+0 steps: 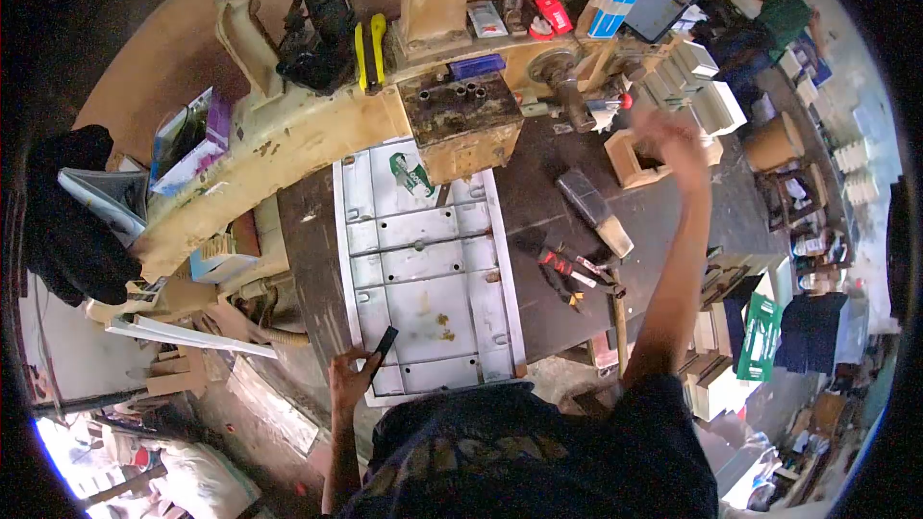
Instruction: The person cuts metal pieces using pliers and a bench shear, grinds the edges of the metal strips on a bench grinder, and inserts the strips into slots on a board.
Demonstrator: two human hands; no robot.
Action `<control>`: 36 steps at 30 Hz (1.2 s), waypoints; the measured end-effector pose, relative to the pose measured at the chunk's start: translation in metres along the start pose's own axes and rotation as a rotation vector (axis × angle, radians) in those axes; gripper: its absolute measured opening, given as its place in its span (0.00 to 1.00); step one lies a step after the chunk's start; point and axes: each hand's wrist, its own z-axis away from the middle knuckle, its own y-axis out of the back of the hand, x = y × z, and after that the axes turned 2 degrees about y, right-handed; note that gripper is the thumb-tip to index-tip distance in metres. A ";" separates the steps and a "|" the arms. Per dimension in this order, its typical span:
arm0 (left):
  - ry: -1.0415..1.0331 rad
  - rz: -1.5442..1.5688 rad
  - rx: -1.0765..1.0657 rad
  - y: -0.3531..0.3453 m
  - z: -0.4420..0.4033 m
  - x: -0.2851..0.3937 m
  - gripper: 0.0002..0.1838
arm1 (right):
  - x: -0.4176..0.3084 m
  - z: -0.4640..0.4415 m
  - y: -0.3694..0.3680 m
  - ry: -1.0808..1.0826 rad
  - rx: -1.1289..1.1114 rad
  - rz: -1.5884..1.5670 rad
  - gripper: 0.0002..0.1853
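Observation:
My left hand [352, 377] is closed round a short flat black bar [383, 350] at the near left edge of a white ribbed panel [442, 304]. The panel lies on the dark worktable, its far end under the machine head, with a green label [411, 176] on it. My right arm reaches far to the right, and my right hand [670, 146] is over a small open wooden box [630, 166]. Motion smears its fingers, so their grip does not show. Left of that box lies a dark block with a pale wooden end [593, 211]. Nearer are red-handled pliers [567, 267].
A worn machine head [460, 125] overhangs the panel's far end. A yellow cutter knife [369, 53] rests on the cream machine frame. White blocks [694, 86] are stacked at the back right. Another person [781, 14] is in the far right background.

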 end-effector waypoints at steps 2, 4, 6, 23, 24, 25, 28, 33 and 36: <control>0.031 -0.001 -0.031 0.002 0.000 -0.003 0.13 | -0.017 -0.049 0.015 0.245 0.398 -0.153 0.22; 0.083 -0.017 -0.083 0.005 -0.003 0.004 0.14 | -0.009 -0.103 0.030 0.414 0.573 -0.096 0.26; -0.008 0.006 -0.017 -0.001 -0.005 -0.008 0.14 | -0.010 -0.134 0.045 0.371 0.456 -0.134 0.26; 0.014 -0.053 -0.033 -0.007 -0.006 -0.027 0.12 | -0.015 -0.161 0.070 0.290 0.281 -0.242 0.22; 0.052 -0.056 -0.043 0.004 -0.001 0.005 0.12 | -0.017 -0.150 0.068 0.309 0.279 -0.307 0.20; 0.058 -0.065 -0.052 0.006 0.000 0.000 0.12 | -0.020 -0.136 0.066 0.326 0.276 -0.372 0.18; 0.057 0.036 -0.087 -0.015 -0.009 -0.044 0.12 | -0.017 -0.058 0.033 0.344 0.611 -0.340 0.17; 0.103 0.115 -0.084 0.020 -0.004 -0.010 0.13 | 0.016 0.077 -0.097 0.191 0.626 -0.282 0.11; 0.188 0.399 0.190 0.016 0.002 -0.029 0.15 | 0.014 0.136 -0.166 0.169 0.241 -0.065 0.12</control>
